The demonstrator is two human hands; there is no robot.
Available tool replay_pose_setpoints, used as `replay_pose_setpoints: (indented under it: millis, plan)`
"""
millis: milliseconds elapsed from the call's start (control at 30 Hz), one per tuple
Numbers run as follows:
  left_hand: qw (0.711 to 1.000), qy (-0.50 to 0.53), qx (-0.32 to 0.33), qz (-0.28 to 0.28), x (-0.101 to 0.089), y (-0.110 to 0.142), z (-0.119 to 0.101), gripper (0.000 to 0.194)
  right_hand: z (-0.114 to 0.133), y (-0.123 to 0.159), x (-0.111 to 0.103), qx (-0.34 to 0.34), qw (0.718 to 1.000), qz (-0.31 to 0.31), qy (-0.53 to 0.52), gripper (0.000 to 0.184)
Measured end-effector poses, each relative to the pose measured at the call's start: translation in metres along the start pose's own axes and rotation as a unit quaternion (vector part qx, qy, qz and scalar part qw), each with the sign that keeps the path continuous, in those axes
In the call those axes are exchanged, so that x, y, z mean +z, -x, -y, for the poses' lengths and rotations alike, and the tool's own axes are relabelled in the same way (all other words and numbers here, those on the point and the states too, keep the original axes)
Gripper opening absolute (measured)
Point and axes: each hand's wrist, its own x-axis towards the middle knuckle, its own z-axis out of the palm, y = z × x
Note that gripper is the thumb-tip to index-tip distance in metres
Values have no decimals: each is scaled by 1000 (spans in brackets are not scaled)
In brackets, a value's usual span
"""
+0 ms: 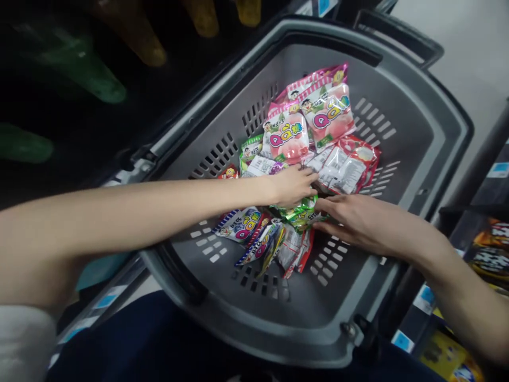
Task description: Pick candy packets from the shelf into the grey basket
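A grey plastic shopping basket (397,175) holds several small candy packets. Pink packets (314,114) lie at the far side, red-and-white ones (350,164) to the right, and blue and red ones (246,225) nearer me. My left hand (292,185) reaches into the middle of the pile, its fingers curled over a green packet (298,212). My right hand (353,217) comes in from the right with fingers stretched toward the same green packet, touching its edge.
A dark shelf with green (87,74) and yellow (147,42) items runs along the left. Another shelf with yellow and black packages (489,249) stands at the right. Blue price tags (403,340) line the shelf edges. Pale floor shows at the top right.
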Motion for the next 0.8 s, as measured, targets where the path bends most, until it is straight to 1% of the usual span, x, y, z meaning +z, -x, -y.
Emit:
replay_pose_setpoints:
  millis: [67, 233, 367, 467, 533, 600, 700, 733, 800]
  plan:
    - [1000, 8, -3, -1, -1, 0, 0, 41, -1, 0, -2, -5, 1000, 8, -16, 23]
    - [1000, 20, -17, 14, -5, -1, 1, 44, 0, -1, -6, -9, 999, 27, -35, 27]
    - [999, 22, -12, 23, -7, -3, -1, 41, 2, -2, -8, -4, 999, 34, -32, 25]
    - [999, 14, -3, 33, -13, -4, 0, 39, 3, -1, -8, -5, 1000, 21, -17, 24]
    - [999, 16, 4, 34, -21, -3, 5, 40, 5, 0, -8, -10, 1000, 7, -8, 24]
    - [999, 33, -5, 8, -32, -1, 15, 39, 6, 1, -9, -11, 1000, 0, 2, 26]
    - [993, 62, -51, -85, -46, 3, 38, 34, 8, 2, -10, -6, 1000, 6, 19, 28]
    - [989, 67, -66, -115, -48, 5, 46, 34, 9, 2, -10, -4, 1000, 7, 21, 28]
    - [981, 76, -90, -155, -47, 7, 62, 39, 9, 1, -9, -4, 1000, 8, 22, 28]
